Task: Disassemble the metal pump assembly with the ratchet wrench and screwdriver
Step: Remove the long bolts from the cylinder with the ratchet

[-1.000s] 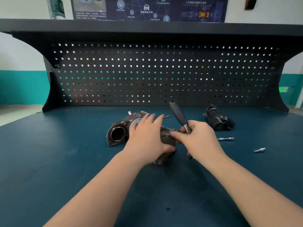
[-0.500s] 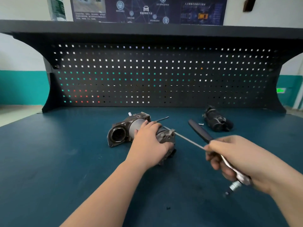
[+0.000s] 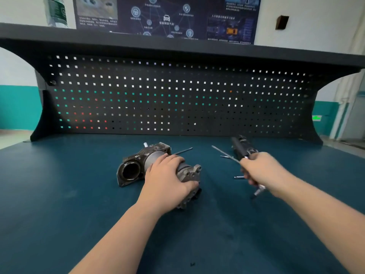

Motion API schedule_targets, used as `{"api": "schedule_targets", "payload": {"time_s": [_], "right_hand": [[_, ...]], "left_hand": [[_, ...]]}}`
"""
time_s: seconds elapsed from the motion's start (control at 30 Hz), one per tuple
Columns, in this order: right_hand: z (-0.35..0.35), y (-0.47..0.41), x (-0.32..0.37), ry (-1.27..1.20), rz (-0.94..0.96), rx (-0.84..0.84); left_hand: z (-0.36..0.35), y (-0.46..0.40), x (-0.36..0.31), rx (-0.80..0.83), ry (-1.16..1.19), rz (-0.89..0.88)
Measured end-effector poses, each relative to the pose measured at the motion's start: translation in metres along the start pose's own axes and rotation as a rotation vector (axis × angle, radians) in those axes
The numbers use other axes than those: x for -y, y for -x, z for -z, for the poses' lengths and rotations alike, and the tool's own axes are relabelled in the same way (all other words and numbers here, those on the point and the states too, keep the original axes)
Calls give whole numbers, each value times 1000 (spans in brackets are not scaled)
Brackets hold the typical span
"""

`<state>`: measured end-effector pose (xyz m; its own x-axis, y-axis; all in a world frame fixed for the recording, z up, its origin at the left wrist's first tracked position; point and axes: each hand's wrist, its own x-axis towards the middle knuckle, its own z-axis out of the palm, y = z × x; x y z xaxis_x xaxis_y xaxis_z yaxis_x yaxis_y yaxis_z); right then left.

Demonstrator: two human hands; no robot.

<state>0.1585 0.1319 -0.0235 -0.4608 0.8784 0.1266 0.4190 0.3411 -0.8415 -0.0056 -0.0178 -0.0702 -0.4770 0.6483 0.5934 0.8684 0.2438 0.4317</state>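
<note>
The metal pump assembly (image 3: 131,171) lies on its side on the bench mat, its round opening facing left. My left hand (image 3: 167,180) grips its body from above, thumb against the end flange (image 3: 192,172). To the right, clear of the pump, my right hand (image 3: 263,172) holds the ratchet wrench. The wrench's black handle (image 3: 240,148) points up and away, blurred, and its metal head (image 3: 258,191) pokes out below my fist. The same hand pinches a long thin bolt (image 3: 225,154) that slants up to the left.
A thin rod (image 3: 183,151) lies behind the pump. Small bolts (image 3: 239,177) lie on the blue mat (image 3: 79,204) beside my right hand. A dark removed part sits behind the wrench handle, mostly hidden. The black pegboard (image 3: 177,95) closes off the back.
My right hand drew the long bolt out of the pump's end and swung right with it and the wrench. My left hand stayed on the pump.
</note>
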Motion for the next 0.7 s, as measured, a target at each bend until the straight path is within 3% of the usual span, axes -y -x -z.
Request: {"api": "schedule_targets", "payload": {"time_s": [0.17,0.37,0.5,0.7], "right_hand": [[-56,-54,5,517,100,-57],[-87,-97,12,800,14,47],[-95,-105,11,913,-62,135],[-94,-98,14,927,-20,63]], "left_hand": [[-2,-2,6,-14,-1,-42],[-5,-1,9,-1,12,-41],[-5,-1,9,16,14,-33],[-6,0,9,20,-1,-31]]}}
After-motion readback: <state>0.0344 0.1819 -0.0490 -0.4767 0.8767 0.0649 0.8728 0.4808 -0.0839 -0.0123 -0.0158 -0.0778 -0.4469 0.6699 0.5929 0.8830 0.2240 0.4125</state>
